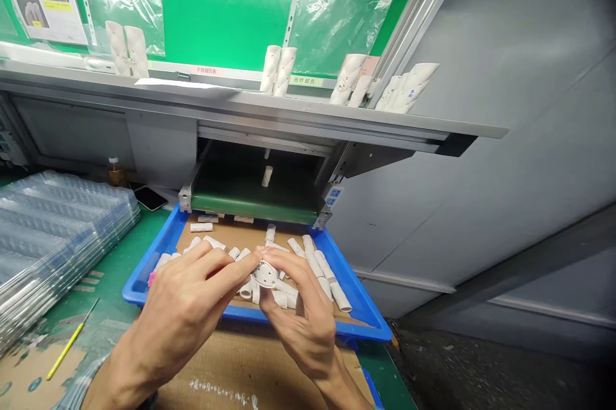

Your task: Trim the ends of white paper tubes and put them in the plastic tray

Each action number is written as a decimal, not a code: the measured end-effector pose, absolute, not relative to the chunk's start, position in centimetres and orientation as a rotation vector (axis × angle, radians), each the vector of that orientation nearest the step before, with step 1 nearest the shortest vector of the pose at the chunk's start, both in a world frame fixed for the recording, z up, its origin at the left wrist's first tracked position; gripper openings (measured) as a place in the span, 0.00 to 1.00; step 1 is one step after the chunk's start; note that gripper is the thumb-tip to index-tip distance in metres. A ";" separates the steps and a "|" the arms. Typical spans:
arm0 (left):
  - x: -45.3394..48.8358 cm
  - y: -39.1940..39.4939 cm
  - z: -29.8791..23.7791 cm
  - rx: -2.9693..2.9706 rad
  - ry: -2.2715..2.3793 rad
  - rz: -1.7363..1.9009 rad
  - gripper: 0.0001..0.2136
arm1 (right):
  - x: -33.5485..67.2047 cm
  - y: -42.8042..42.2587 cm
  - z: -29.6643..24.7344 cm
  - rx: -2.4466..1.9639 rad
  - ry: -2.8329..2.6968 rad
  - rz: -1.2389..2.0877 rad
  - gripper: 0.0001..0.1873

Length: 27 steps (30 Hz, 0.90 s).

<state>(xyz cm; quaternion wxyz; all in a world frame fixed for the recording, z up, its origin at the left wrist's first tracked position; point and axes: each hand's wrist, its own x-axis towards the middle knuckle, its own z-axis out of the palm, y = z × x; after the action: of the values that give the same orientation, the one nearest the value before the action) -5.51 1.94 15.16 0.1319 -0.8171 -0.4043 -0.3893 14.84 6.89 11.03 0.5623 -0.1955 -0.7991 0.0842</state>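
Between my two hands, over the near part of a blue tray (373, 326), is a white cylindrical piece (266, 274) with its round holed end turned toward me. My left hand (192, 298) grips it from the left, the fingertips at its upper edge. From the other side my right hand (301, 307) holds it, thumb below and fingers on top. Most of the piece's length is hidden behind its end and my fingers. Several white tubes (332, 275) lie loose in the tray, around and behind my hands.
A green conveyor belt (231, 188) carrying a white tube (267, 176) ends above the tray. Stacked clear plastic trays (62, 230) stand at left, near a phone (151, 198) and bottle (115, 172). A yellow-handled tool (65, 352) lies front left. White tubes (278, 71) stand on the shelf (308, 108).
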 end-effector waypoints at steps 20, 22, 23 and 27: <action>-5.5 2.3 15.4 -2.756 -1.353 -1.564 0.14 | 14.6 6.5 9.1 -0.451 -1.758 0.564 0.40; -5.6 2.3 15.5 -2.913 -1.371 -1.654 0.13 | 14.6 6.4 9.2 -0.405 -1.761 0.668 0.39; -5.6 2.2 15.5 -2.964 -1.363 -1.687 0.12 | 14.6 6.4 9.4 -0.386 -1.764 0.701 0.38; -5.5 2.2 14.9 -2.942 -1.192 -1.641 0.12 | 14.5 6.8 10.8 -0.441 -1.692 0.866 0.29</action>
<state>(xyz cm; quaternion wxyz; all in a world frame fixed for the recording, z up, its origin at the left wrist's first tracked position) -5.46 2.20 14.93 -0.2143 -0.8042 -0.3259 -0.4486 14.53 6.80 10.75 0.5608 -0.1870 -0.7180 0.3675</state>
